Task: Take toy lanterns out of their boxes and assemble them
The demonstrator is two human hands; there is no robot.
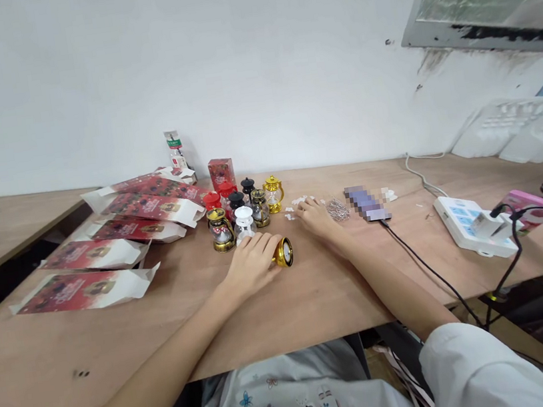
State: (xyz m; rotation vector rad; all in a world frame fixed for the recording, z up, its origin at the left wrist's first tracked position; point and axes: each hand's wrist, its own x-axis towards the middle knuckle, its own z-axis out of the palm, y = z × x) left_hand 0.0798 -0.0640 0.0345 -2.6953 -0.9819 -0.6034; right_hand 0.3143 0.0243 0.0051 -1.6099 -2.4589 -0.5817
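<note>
My left hand [253,260] is closed around a small gold lantern [283,253] lying on its side on the wooden table [315,298]. My right hand [314,216] reaches forward with fingers resting flat on a scatter of small white pieces [299,202]. Just behind my left hand stands a cluster of several miniature lanterns [242,209] in red, black, white and gold. A pile of thin metal bits [337,208] lies right of my right hand.
Flattened red and white cartons [119,238] lie in a row at the left. A red box [221,172] stands behind the lanterns. A phone [366,203] with a black cable, a white power strip [471,224] and a pink object [535,207] sit at the right.
</note>
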